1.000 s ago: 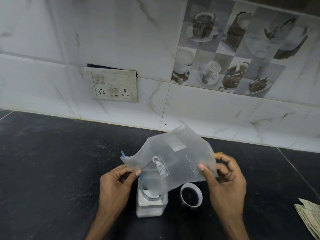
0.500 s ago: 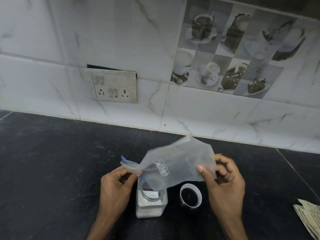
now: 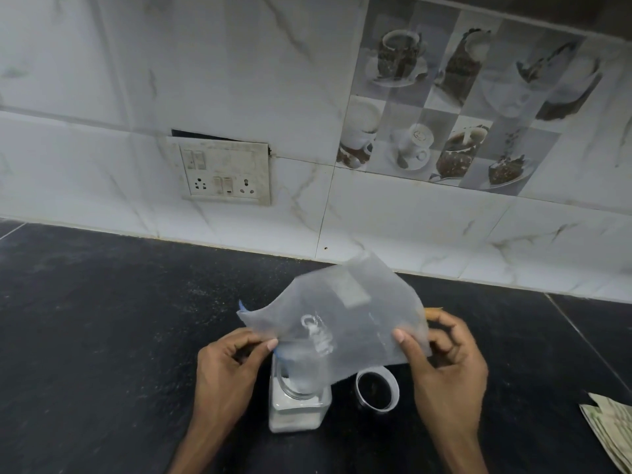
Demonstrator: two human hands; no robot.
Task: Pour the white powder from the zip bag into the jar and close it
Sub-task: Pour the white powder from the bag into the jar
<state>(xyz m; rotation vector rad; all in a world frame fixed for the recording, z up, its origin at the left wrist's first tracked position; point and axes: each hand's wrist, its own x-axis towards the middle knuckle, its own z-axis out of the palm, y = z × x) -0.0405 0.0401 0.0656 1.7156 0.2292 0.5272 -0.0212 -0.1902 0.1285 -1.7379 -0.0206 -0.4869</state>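
Note:
A translucent zip bag [image 3: 345, 313] with white print hangs tilted over the open clear square jar [image 3: 298, 410], its lower corner at the jar's mouth. White powder fills the jar's bottom. My left hand [image 3: 227, 369] pinches the bag's left edge beside the blue zip strip. My right hand [image 3: 448, 360] grips the bag's right edge, thumb on the front. The jar's lid [image 3: 377, 391], a white ring with a dark inside, lies on the counter right of the jar.
The black stone counter [image 3: 102, 319] meets a white marble-tiled wall with a switch and socket plate [image 3: 225, 172]. A folded cloth or paper [image 3: 612, 429] lies at the right edge of the counter.
The bag dipped lower and flatter half a second ago, then rose and spread again over the jar. Both hands stayed on its edges.

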